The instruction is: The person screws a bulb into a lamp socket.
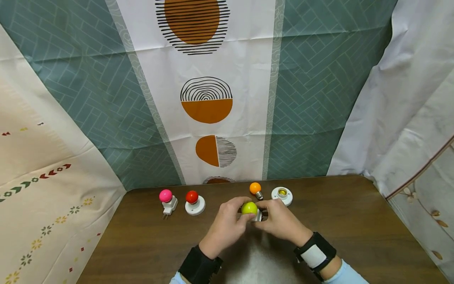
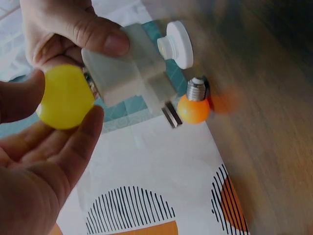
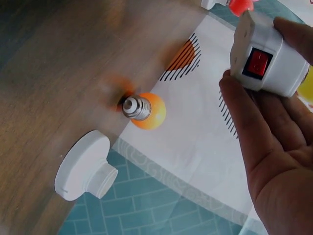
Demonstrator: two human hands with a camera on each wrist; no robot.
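Observation:
Over the middle of the table, my left hand (image 1: 224, 225) grips a yellow light bulb (image 2: 66, 98) by its round glass, thumb on one side and fingers on the other. My right hand (image 1: 283, 221) holds a white plug-in lamp socket (image 2: 122, 66) between thumb and fingers. Its red rocker switch (image 3: 257, 62) shows in the right wrist view, and its metal prongs (image 2: 171, 115) point away from the bulb. The bulb's base is at the socket's mouth, with a little metal thread showing between them.
Behind the hands lie an orange bulb (image 1: 254, 188) and a round white lamp holder (image 1: 289, 199). To the left, a red bulb (image 1: 192, 197) stands in a round white base (image 1: 196, 209), beside a pink bulb (image 1: 165, 195) in a white plug-in socket (image 1: 170, 205). Patterned cloth hangs behind the table.

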